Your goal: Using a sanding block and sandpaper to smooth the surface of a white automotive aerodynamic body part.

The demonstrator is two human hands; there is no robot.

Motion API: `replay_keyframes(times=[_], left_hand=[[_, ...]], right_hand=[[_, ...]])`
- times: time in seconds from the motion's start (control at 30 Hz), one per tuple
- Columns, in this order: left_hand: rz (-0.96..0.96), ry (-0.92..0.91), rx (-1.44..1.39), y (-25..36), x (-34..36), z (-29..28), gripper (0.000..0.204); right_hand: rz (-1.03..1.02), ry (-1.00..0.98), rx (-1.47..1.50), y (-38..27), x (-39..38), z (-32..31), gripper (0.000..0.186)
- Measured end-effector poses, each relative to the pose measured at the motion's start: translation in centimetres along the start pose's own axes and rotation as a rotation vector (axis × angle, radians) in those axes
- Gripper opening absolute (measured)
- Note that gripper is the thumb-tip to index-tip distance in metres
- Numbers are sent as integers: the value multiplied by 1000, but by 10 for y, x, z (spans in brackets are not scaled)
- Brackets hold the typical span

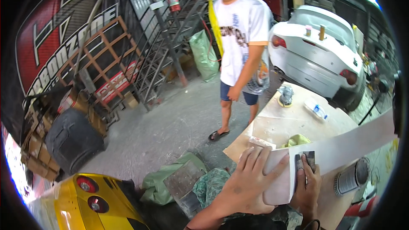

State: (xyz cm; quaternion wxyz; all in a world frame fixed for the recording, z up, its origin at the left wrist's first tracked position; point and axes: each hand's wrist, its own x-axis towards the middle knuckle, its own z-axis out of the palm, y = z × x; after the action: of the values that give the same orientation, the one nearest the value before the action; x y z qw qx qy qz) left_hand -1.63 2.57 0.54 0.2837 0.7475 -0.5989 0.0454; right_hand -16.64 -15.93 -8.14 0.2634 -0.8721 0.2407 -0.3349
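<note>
So I'm looking down through the head cam, and the whole thing is hinging on how this dark block (310, 159) is sitting against the long pale panel (362, 145). The block is lying just right of the left thumb's tip and looks like it's touching the panel near its wide end. The panel's long axis is running from the left hand (249, 187) up and away to the right, over the plywood table (272, 121). The right hand (307, 189) is the nearer one to the block, since it's actually holding it: fingers closing around it, almost no gap that I'm seeing. The left is spreading across the panel's wide end, back of the hand up, thumb well out from the fingers. I can't tell whether its fingertips are curling under, so I'm not calling that a firm grip.

Counting up: I'm getting one panel, one block, two bare hands. Around them on the table I'm seeing one clear bottle (316, 109), one plastic-wrapped tool (286, 96) (can't tell what kind), one yellow-green cloth (297, 140), one small white bar (262, 142) and one grey can (352, 177) at the right. Further off, one person (242, 38) is standing past the table, and two cars are showing: one white (311, 61), one yellow (111, 204).
</note>
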Motion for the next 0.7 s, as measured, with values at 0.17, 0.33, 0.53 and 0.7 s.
replay_keyframes(times=[0.17,0.33,0.53,0.7], left_hand=[[2,-80,34,0,-9,2,114],[-8,-146,88,2,-12,13,119],[26,-93,234,6,-13,13,127],[30,-96,286,6,-19,13,129]], right_hand=[[118,76,61,26,-3,-16,35],[627,12,1192,55,-22,-52,55],[598,-96,1330,51,-41,-62,56],[589,-104,989,58,-39,-43,43]])
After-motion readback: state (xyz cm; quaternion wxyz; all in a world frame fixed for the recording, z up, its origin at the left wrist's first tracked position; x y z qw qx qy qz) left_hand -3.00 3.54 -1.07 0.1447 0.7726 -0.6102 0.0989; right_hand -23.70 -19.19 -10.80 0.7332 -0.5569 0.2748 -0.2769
